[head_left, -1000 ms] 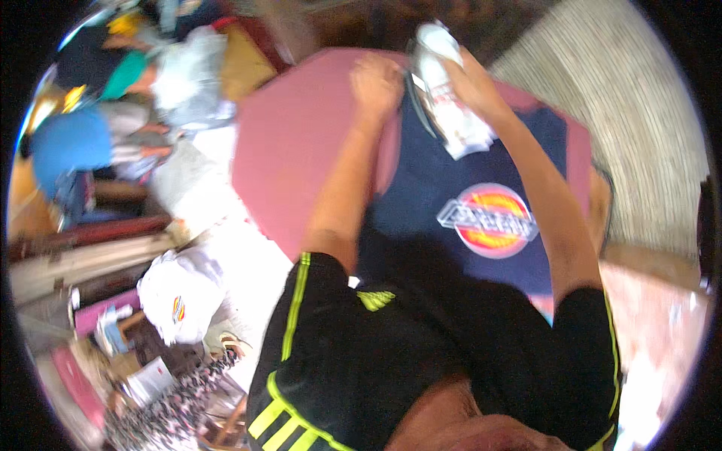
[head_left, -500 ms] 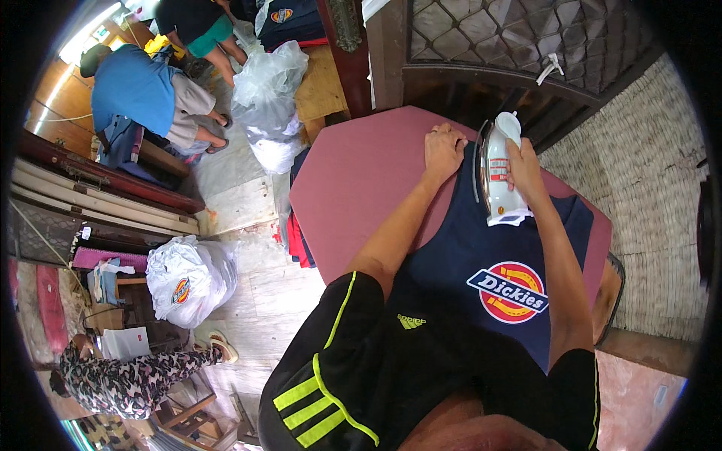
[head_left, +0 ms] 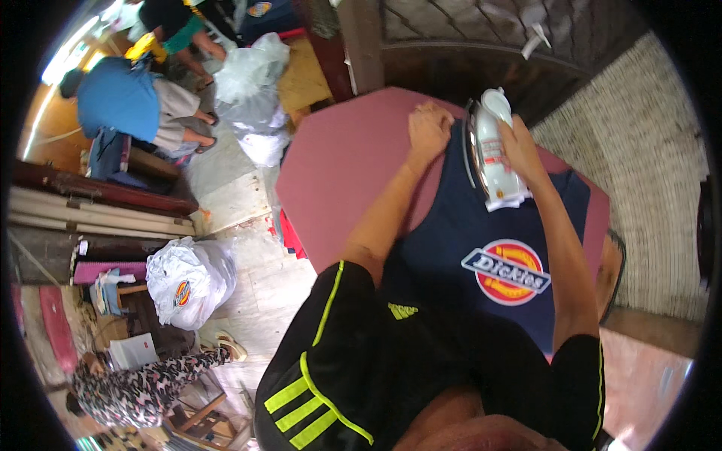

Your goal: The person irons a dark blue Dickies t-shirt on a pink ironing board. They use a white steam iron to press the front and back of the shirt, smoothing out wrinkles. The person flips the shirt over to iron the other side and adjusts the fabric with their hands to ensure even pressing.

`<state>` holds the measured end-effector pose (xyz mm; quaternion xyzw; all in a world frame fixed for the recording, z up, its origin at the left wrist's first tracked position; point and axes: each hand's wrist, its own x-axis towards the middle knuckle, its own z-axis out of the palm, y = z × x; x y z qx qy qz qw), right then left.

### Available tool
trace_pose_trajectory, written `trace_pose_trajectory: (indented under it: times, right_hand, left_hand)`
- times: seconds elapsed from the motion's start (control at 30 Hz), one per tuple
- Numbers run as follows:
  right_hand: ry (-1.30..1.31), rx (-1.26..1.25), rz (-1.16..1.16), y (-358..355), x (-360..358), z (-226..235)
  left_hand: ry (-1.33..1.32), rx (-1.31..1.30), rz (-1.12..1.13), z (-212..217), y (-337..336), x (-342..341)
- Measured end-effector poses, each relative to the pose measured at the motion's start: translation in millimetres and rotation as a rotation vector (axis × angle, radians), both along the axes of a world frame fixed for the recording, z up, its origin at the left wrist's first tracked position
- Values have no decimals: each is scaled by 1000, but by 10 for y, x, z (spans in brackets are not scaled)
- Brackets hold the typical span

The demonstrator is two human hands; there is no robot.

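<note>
A navy sleeveless shirt (head_left: 481,225) with a round red and yellow emblem lies flat on a dark pink padded table (head_left: 346,165). My right hand (head_left: 519,146) grips the handle of a white clothes iron (head_left: 492,150), whose metal sole presses on the shirt's upper part. To the left of the iron, my left hand (head_left: 429,128) rests with curled fingers on the shirt's top edge, holding the cloth down. My black shirt with yellow-green stripes fills the lower middle of the view.
White plastic bags (head_left: 252,83) sit on the floor beyond the table, and another bag (head_left: 188,278) lies at the left. A person in blue (head_left: 124,101) crouches at the upper left; another in patterned clothes (head_left: 143,383) sits lower left. A woven wall (head_left: 639,173) is at right.
The view has swung and steadied, bringing the floor and the people at left into sight. The iron and both hands stay at the shirt's upper part, shifted only slightly.
</note>
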<state>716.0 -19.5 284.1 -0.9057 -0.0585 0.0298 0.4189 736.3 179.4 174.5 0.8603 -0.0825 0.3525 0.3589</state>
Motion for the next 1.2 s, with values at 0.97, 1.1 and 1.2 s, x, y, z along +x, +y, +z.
trace_pose_trajectory:
  times: [0.97,1.1,1.2]
  right_hand:
    - [-275,-228,703,-232,-16,245]
    - [-308,-270,1055,-255,4,394]
    - [-347,-236,1330,-247,64,393]
  left_hand:
    - [516,198,356,374,37,-2998]
    - [393,123,547,103,-47,-3104]
    - [384,52,566,82,-26,-3090]
